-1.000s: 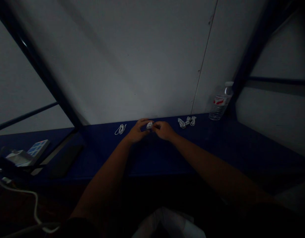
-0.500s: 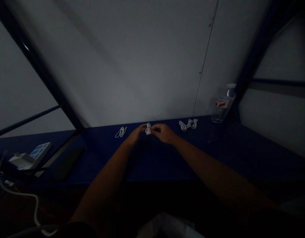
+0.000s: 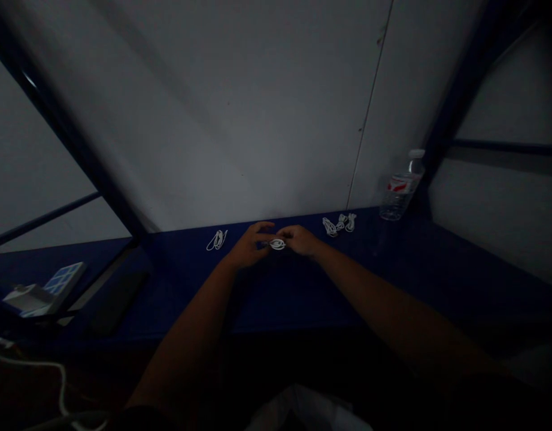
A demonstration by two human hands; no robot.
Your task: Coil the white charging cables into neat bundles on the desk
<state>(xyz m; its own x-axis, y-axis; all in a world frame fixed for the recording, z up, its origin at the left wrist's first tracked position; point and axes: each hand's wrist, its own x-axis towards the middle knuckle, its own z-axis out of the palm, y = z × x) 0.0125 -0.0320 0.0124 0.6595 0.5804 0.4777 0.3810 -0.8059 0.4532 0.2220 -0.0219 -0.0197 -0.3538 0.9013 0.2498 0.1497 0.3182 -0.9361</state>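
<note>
A small coiled white cable [image 3: 277, 244] is between my two hands, just above the blue shelf [image 3: 294, 293]. My left hand [image 3: 249, 246] has its thumb and a finger closed on the coil's left end, while its upper finger stretches out above. From the other side my right hand [image 3: 299, 240] pinches the coil with bent fingers. A looser white cable bundle [image 3: 217, 240] lies on the shelf left of my left hand. Several more tied white cable bundles [image 3: 340, 224] rest beyond my right hand. Dim light hides the fingertips' finer detail.
A clear plastic bottle [image 3: 399, 187] stands at the back right by a blue post. A white wall [image 3: 258, 120] rises behind the shelf. At left are a dark flat object [image 3: 117, 302], a blue-and-white box [image 3: 63, 281] and a loose white cable [image 3: 63, 383].
The coil has turned from upright to lying sideways between my hands. My left hand's fingers have spread wider around its end. The view has shifted slightly.
</note>
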